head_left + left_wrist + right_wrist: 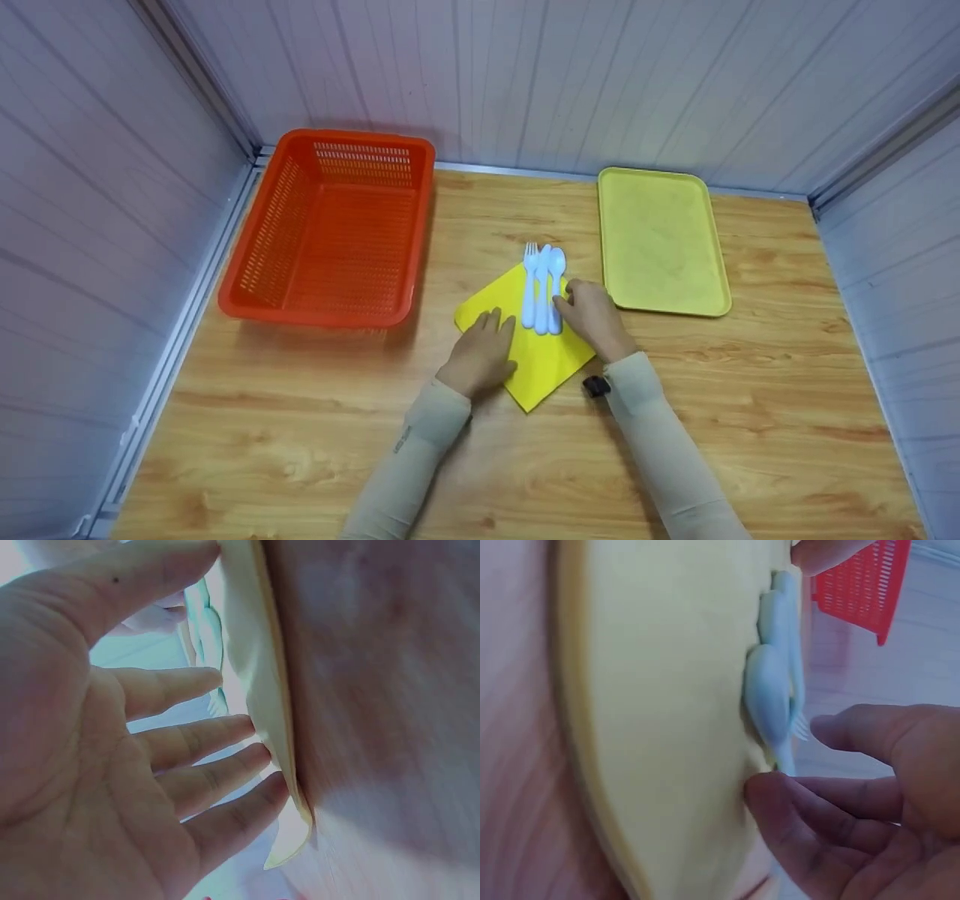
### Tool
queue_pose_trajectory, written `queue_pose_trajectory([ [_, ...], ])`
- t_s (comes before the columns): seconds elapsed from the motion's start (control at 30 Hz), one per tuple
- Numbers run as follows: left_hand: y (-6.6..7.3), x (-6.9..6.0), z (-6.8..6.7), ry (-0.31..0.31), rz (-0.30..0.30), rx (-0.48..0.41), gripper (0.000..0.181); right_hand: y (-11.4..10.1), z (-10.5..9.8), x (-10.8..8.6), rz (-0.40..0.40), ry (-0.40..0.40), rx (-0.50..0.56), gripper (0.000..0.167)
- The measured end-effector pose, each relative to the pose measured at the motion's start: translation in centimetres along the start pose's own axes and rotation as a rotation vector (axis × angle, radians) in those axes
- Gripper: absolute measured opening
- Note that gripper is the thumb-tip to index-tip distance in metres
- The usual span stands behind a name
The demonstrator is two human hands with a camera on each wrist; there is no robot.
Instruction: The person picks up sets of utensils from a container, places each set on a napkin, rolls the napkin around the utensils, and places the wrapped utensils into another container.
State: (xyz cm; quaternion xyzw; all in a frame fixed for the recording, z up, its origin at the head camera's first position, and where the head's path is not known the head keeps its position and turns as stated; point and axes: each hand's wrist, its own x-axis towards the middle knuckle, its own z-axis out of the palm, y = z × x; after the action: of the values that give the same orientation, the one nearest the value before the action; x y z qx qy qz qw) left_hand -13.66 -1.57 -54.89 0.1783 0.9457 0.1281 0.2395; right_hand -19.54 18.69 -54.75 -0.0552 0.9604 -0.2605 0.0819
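Note:
A yellow napkin (536,367), its edge layered like folded cloth, lies turned cornerwise on the table. Side by side on it rest a pale plastic fork (529,289), a knife (542,296) and a spoon (556,264), heads pointing away from me. My left hand (478,356) rests at the napkin's left side; in the left wrist view its fingers (199,746) are extended and touch the cloth. On the other side, my right hand (598,319) is beside the spoon. The right wrist view shows its thumb and fingers apart, with a fingertip (765,791) at the napkin near the spoon handle (766,694).
An orange-red slotted basket (319,319) stands at the back left. At the back right lies a yellow tray (664,240), a little beyond my right hand. Pale panelled walls (495,82) enclose the wooden table (787,390) at the back and sides.

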Motion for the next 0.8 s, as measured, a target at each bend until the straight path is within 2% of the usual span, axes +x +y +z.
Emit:
queue_pose_trajectory([
  [0.17,0.0,-1.5,0.5,0.050,0.077,0.060,0.068,0.2,-0.8,-2.2,-0.048,-0.061,-0.110,0.035],
  [0.3,-0.2,-2.7,0.8,0.123,0.155,0.127,0.062,0.6,-1.2,-4.1,-0.149,-0.098,-0.217,0.035],
  [0.43,-0.6,-3.3,1.0,0.168,0.198,0.151,0.053,1.2,-1.2,-6.0,-0.277,-0.128,-0.288,0.035],
  [0.63,-1.1,-3.3,1.1,0.176,0.201,0.122,0.046,2.6,-0.6,-7.6,-0.511,-0.087,-0.265,0.038],
  [0.7,-1.2,-3.2,1.1,0.179,0.205,0.128,0.043,2.9,-0.4,-7.9,-0.543,-0.086,-0.245,0.041],
  [0.8,-1.2,-3.0,1.1,0.174,0.211,0.131,0.042,3.3,-0.2,-8.1,-0.548,-0.094,-0.233,0.042],
])
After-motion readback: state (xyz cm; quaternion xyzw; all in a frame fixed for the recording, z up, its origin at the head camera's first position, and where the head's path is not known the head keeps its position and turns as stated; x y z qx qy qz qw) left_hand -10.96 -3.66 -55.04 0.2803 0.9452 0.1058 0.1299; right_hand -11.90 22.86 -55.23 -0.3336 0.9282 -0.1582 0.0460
